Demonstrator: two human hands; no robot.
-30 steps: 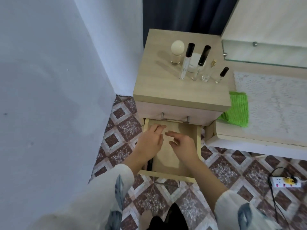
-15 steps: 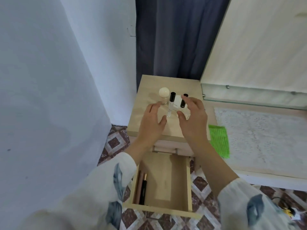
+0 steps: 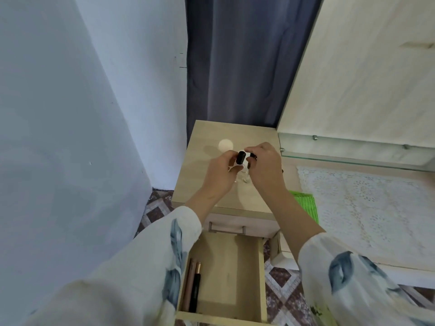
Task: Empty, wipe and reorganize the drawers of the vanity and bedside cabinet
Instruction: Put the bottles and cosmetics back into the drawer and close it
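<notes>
Both hands are over the top of the light wood bedside cabinet (image 3: 211, 137). My left hand (image 3: 221, 172) grips a slim clear bottle with a black cap (image 3: 241, 157). My right hand (image 3: 264, 168) curls round a second black-capped bottle (image 3: 253, 156), mostly hidden by the fingers. A bottle with a round cream cap (image 3: 225, 145) stands just behind them. Below, the cabinet's lower drawer (image 3: 235, 274) is pulled out, with slim pencils and a black tube (image 3: 193, 288) lying along its left side.
The drawer above it, with a metal handle (image 3: 227, 228), is closed. A green cloth (image 3: 306, 205) lies on the vanity top beside a white lace mat (image 3: 367, 208). A glass shelf (image 3: 353, 149) runs behind. A white wall stands at left, a dark curtain behind.
My hands left the open drawer and rose to the cabinet top. Each has closed on a black-capped bottle. The camera tilted up.
</notes>
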